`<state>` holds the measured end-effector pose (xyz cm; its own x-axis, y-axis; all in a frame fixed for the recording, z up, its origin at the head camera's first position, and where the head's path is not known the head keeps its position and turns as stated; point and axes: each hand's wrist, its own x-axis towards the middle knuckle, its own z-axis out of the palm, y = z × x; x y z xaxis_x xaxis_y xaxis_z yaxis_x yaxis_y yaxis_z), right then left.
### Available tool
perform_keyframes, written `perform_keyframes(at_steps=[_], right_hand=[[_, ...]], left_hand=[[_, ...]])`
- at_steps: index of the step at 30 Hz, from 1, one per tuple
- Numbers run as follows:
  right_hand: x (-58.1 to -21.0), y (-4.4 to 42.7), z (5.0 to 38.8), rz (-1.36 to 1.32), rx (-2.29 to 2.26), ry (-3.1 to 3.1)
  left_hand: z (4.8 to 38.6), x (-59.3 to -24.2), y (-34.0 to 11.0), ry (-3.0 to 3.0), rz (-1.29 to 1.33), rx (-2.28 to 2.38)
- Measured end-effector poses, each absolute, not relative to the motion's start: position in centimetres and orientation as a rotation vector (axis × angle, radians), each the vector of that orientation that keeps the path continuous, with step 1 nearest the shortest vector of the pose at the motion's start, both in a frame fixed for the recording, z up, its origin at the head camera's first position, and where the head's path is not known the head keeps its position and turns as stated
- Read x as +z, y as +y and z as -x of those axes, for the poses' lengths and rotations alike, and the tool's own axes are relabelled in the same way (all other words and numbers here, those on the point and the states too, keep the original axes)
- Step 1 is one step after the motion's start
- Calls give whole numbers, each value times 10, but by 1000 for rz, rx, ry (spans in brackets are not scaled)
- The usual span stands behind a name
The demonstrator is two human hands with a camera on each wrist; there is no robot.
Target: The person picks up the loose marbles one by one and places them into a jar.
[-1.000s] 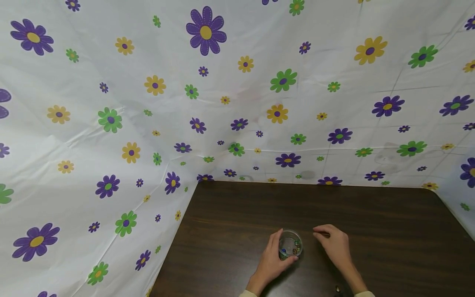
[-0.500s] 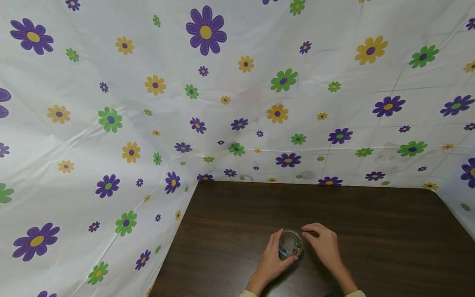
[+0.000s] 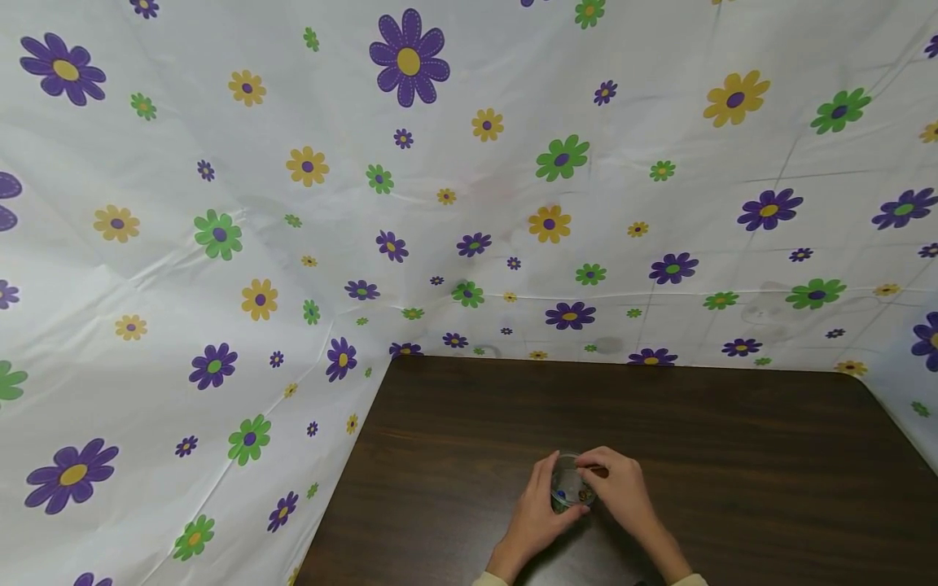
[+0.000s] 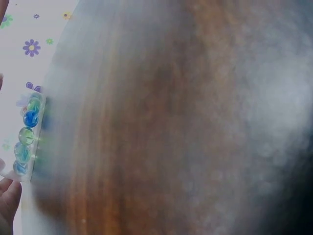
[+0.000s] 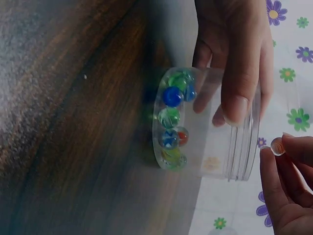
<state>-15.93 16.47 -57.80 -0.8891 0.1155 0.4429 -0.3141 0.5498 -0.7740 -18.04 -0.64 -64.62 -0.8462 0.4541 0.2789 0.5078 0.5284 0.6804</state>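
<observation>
A clear plastic jar [image 5: 210, 132] stands upright on the table with several glass marbles [image 5: 169, 118], blue, green and other colours, along its bottom. My left hand [image 3: 533, 509] grips it from the left, its thumb and fingers around the wall near the rim. In the right wrist view my right hand [image 5: 288, 186] pinches one clear marble [image 5: 278, 147] with a reddish-orange core between thumb and fingertips, just beyond the jar's open mouth. From the head view this right hand covers part of the rim. The left wrist view catches only the jar's lower edge with a row of marbles.
The jar rests on a dark brown wooden table [image 3: 469, 423]. A white sheet with purple, green and yellow flowers [image 3: 469, 179] hangs behind the table and along its left side. A small dark thing shows at the bottom edge by the right forearm, too cut off to identify.
My right hand has moved left from beside the jar to above its mouth. The left hand and the jar have stayed in place.
</observation>
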Motion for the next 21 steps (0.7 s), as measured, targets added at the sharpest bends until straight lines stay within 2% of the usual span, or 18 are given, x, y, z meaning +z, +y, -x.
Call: perform_keyframes(at_steps=[21], right_hand=[[-586, 156, 158, -155, 1240, -2477]], left_hand=[[179, -645, -7, -2684, 870, -1227]])
